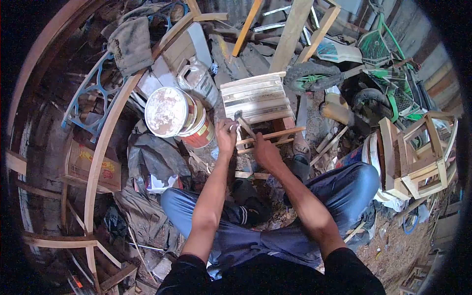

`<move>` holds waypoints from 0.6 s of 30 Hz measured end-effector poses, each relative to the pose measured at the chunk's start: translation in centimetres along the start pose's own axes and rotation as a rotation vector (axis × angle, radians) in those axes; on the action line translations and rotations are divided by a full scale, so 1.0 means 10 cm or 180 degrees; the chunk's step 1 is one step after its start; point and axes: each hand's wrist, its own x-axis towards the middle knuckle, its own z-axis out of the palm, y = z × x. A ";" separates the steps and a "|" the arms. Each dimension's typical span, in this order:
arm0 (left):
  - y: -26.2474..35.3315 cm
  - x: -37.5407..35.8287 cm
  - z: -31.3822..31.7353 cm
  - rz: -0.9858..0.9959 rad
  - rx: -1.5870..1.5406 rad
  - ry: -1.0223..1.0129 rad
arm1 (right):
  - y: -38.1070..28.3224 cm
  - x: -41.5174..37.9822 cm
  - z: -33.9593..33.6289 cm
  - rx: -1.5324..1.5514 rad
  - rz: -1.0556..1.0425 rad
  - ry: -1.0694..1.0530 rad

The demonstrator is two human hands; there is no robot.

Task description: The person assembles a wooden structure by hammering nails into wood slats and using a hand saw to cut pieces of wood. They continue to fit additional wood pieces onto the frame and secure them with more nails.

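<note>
I see my right hand (pixel 265 151) closed around a hammer (pixel 244 124), its head just above the grip, near a slatted wooden frame (pixel 256 101). My left hand (pixel 226 135) pinches something small against a thin strip (pixel 269 134) beside the hammer; I cannot tell what. A paint can (pixel 179 117) lies left of the left grip

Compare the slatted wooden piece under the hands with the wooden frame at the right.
The slatted wooden piece carries close-set pale slats across its top; the wooden frame is an open skeleton of bars. The slatted piece sits right in front of the left hand and the right hand; the frame stands untouched beside the right knee. Both are bare, light wood.
</note>
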 end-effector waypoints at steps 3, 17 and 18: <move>-0.02 0.02 0.00 0.0008 -0.0107 -0.0004 | 0.02 0.03 0.00 0.0049 -0.0100 0.0198; -0.11 0.05 0.03 0.0071 -0.0182 0.0068 | -0.04 0.02 0.00 0.0052 -0.0054 0.0114; -0.11 0.03 0.04 0.0087 -0.0160 0.0085 | -0.05 -0.01 0.01 0.0153 -0.0153 0.0246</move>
